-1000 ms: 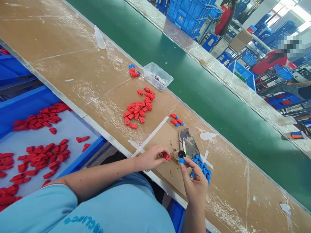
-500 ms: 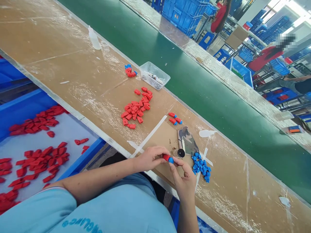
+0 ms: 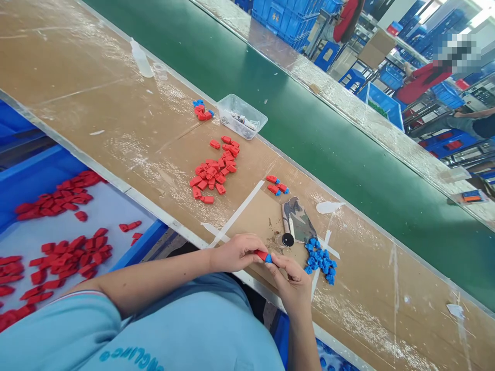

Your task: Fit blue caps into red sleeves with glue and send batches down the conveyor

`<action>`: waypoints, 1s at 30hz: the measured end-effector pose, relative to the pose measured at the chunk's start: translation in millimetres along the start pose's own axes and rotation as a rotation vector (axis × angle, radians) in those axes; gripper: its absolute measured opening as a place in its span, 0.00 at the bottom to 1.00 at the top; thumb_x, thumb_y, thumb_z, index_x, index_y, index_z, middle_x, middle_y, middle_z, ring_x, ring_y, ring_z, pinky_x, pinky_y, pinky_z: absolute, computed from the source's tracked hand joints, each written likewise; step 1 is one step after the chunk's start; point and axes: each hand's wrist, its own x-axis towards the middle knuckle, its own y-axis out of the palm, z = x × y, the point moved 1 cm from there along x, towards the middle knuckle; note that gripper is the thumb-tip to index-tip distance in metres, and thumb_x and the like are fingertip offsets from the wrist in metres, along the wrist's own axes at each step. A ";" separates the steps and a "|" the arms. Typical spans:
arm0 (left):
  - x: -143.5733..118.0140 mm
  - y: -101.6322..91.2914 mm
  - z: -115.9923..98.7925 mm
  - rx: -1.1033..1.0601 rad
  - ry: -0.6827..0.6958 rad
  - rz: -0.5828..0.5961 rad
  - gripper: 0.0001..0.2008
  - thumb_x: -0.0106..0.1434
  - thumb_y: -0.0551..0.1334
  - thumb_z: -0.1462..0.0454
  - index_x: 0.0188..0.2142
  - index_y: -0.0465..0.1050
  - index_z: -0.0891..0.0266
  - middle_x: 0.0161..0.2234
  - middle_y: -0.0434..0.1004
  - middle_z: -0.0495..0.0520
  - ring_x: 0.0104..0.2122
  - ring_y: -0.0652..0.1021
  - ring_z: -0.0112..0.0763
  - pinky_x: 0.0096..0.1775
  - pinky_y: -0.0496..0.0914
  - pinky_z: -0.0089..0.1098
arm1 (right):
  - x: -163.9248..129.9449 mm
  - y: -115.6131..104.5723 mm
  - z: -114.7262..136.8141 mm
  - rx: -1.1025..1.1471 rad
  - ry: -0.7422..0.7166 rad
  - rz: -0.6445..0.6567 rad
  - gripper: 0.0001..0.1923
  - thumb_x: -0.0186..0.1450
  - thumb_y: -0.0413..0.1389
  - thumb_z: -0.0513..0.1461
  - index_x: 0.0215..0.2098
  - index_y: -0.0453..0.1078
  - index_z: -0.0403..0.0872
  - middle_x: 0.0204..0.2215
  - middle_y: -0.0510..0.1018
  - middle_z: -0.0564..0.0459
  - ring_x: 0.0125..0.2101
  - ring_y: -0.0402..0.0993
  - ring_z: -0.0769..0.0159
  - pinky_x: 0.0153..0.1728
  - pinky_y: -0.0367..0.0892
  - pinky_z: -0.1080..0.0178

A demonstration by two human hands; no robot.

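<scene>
1. The left hand (image 3: 240, 252) pinches a red piece (image 3: 262, 254) between thumb and fingers, above the near edge of the tabletop (image 3: 356, 309)
2. The right hand (image 3: 293, 282) grips a blue piece (image 3: 268, 258) at the red one's end; the two meet, though how firmly they are joined I cannot tell
3. A pile of blue parts (image 3: 320, 263) lies near the right hand, beside a camouflage cloth (image 3: 303, 224)
4. Farther left spreads a heap of red parts (image 3: 212, 174), with a few red-and-blue pieces (image 3: 273, 189) beyond the cloth
</scene>
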 end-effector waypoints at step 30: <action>-4.9 23.3 -32.4 -0.063 0.020 0.489 0.12 0.68 0.49 0.64 0.42 0.69 0.65 0.41 0.78 0.60 0.41 0.77 0.39 0.42 0.70 0.33 | -21.0 11.4 31.6 0.052 -0.248 0.139 0.27 0.71 0.37 0.55 0.58 0.64 0.53 0.58 0.67 0.47 0.62 0.56 0.51 0.58 0.57 0.43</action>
